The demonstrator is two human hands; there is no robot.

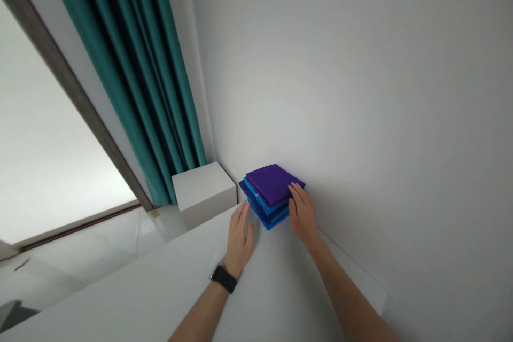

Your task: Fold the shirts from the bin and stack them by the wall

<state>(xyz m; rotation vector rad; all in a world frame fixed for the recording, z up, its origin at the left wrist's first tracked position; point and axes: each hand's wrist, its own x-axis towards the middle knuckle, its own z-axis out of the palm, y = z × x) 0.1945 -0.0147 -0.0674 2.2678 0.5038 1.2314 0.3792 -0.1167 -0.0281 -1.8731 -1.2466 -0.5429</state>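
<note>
A stack of folded purple and blue cloth-like pieces (272, 184) lies on a white tabletop (168, 283), close to the wall. Purple is on top, with bright blue and dark blue layers beneath; their exact kind I cannot make out. My right hand (302, 214) rests at the stack's right side, fingertips on the edge of the top piece and thumb against its side. Just left of the stack is my left hand (240, 235), fingers stretched out over the tabletop, near the lower left edge. A dark watch (224, 278) sits on my left wrist.
Behind the table's far edge stands a white box-shaped cabinet (206, 189). Teal curtains (140, 80) hang beside a bright window (48, 133) on the left. The plain wall (360, 91) borders the table on the right. Pale glossy floor (100, 246) shows at left.
</note>
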